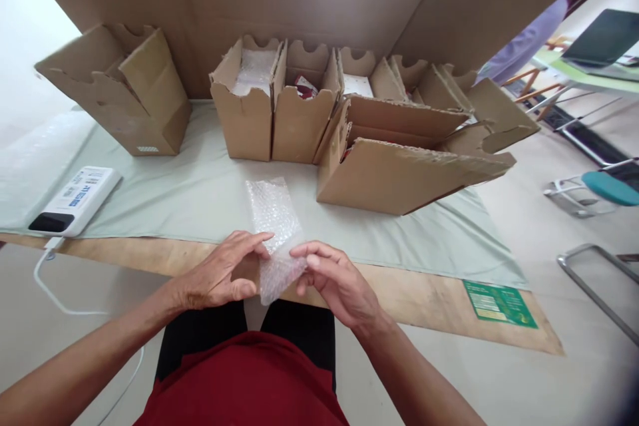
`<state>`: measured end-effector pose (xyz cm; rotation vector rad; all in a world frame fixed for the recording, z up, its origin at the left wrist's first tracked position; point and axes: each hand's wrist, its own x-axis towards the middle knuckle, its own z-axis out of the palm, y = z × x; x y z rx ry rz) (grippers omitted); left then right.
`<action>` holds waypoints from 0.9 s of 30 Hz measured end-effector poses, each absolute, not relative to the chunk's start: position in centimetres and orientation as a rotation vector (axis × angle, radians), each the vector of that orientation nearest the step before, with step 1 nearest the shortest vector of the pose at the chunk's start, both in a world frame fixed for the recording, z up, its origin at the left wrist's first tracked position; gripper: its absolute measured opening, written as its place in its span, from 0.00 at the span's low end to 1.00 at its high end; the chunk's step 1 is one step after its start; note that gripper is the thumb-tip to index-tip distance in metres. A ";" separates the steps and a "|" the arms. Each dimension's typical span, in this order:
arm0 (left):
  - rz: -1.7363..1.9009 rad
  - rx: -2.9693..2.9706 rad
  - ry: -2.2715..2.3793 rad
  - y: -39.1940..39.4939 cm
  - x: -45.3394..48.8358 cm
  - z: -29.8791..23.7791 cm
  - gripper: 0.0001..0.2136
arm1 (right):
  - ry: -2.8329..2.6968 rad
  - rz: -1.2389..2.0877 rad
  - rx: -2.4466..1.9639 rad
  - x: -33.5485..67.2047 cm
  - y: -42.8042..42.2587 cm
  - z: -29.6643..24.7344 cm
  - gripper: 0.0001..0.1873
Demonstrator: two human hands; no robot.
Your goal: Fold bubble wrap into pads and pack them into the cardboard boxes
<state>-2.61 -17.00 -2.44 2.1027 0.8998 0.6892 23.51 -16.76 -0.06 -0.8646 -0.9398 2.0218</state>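
Note:
A strip of clear bubble wrap (273, 210) lies over the front edge of the table, its near end folded up and something faintly pinkish showing through it. My right hand (339, 279) pinches the folded end from the right, thumb and fingers on the plastic. On the other side my left hand (227, 269) has its thumb and fingers apart; the fingertips rest at the wrap's left edge, with no grip on it visible. What is inside the fold cannot be made out.
Several cardboard bins (302, 123) stand along the back; one holds bubble wrap sheets (256, 70). A larger box (399, 176) lies at the right, another box (134, 100) at the left. A white power bank (74, 202) with a cable sits left. A stool (612, 186) stands beyond.

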 end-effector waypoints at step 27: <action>0.998 2.349 1.943 -17.5 1.6 -5.3 0.24 | -2.546 0.291 -1.037 22.9 -12.5 -3.9 0.15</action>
